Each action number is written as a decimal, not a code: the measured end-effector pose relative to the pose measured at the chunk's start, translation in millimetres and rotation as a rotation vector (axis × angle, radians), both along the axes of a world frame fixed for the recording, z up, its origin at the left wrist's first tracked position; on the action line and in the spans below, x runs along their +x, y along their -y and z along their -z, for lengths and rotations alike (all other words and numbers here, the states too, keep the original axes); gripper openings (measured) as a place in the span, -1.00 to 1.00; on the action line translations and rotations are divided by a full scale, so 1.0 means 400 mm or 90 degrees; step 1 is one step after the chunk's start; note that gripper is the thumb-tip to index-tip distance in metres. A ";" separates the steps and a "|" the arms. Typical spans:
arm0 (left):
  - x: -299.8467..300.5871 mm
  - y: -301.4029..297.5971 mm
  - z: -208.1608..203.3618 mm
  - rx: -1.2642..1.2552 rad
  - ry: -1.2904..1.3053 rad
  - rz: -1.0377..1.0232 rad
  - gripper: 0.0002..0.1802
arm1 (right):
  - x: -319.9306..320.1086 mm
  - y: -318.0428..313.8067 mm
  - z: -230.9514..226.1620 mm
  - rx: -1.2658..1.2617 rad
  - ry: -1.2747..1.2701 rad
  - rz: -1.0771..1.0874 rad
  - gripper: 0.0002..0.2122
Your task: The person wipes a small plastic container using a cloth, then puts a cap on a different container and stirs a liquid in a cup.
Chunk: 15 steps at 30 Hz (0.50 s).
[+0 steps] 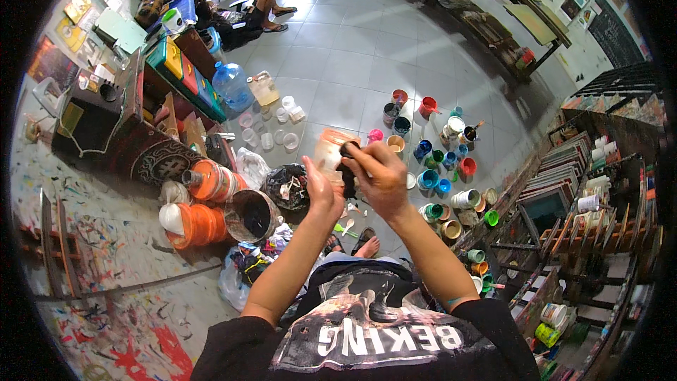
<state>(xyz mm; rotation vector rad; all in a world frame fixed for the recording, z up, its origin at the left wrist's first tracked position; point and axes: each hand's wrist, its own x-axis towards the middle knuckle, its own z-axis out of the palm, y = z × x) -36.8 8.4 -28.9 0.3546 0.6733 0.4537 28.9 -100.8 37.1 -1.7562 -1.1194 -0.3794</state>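
In front of my chest I hold a translucent plastic container (328, 152) with an orange-stained rim. My left hand (324, 189) is wrapped round its near side. My right hand (381, 175) is closed in a pinch on a dark thing (348, 149) at the container's right side. The fingers cover most of that dark thing, and its kind cannot be made out. Below and left of the container lies a black plastic bag (288, 185) on the floor.
Many open paint pots (429, 179) stand on the floor to the right. Clear cups (266, 141) and a blue water jug (231, 86) are at the left, above orange buckets (197, 224) and a dark-stained bucket (252, 216). A rack of screen frames (557, 183) lines the right. Someone's legs (266, 7) show far back.
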 end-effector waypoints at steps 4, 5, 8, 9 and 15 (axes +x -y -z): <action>-0.013 0.046 -0.059 0.001 -0.129 0.044 -0.31 | 0.011 -0.034 0.031 -0.032 0.142 0.008 -0.70; -0.012 0.045 -0.067 -0.025 -0.123 0.043 -0.31 | 0.014 -0.033 0.043 0.002 0.126 0.026 -0.70; -0.016 0.032 -0.074 -0.038 -0.077 0.021 -0.31 | 0.013 -0.029 0.072 0.069 0.014 0.061 -0.73; -0.018 0.027 -0.073 -0.045 -0.094 0.017 -0.31 | 0.011 -0.031 0.077 0.083 -0.097 0.066 -0.74; -0.014 0.029 -0.084 -0.005 0.112 0.057 -0.32 | -0.052 -0.036 0.029 0.103 -0.178 0.051 -0.76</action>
